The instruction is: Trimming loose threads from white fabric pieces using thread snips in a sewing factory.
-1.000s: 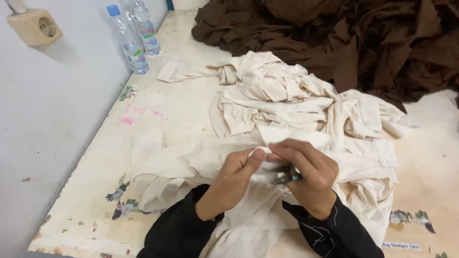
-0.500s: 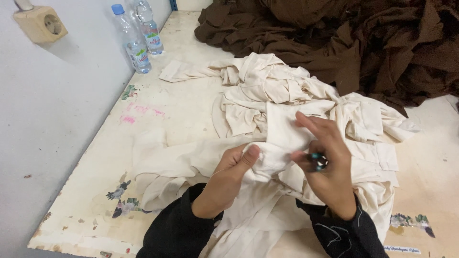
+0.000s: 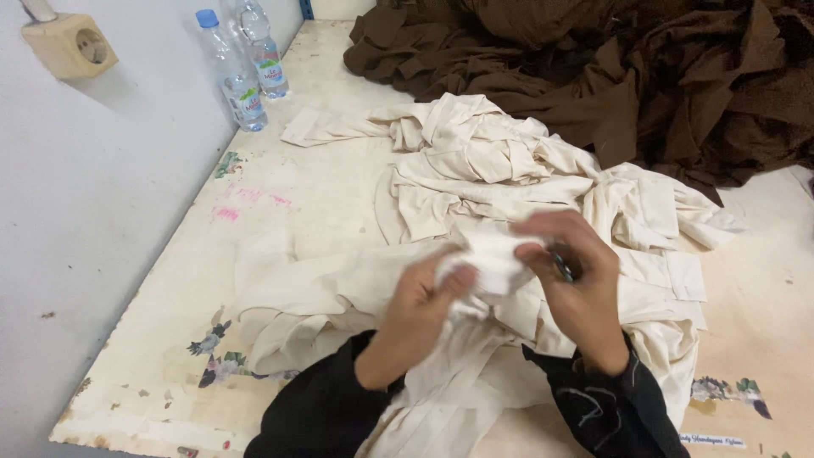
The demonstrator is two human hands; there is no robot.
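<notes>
Your left hand and right hand both pinch a bunched fold of the cream cloth, fingers closed on it; your right hand also grips a small dark tool. From the left: a white wall with a socket, two water bottles, the worn cream table, then brown fabric heaped at the far right.

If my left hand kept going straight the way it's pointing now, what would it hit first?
Probably the bunched cream cloth that the left hand already pinches; past that, the right hand. Depth is hard to judge.
</notes>
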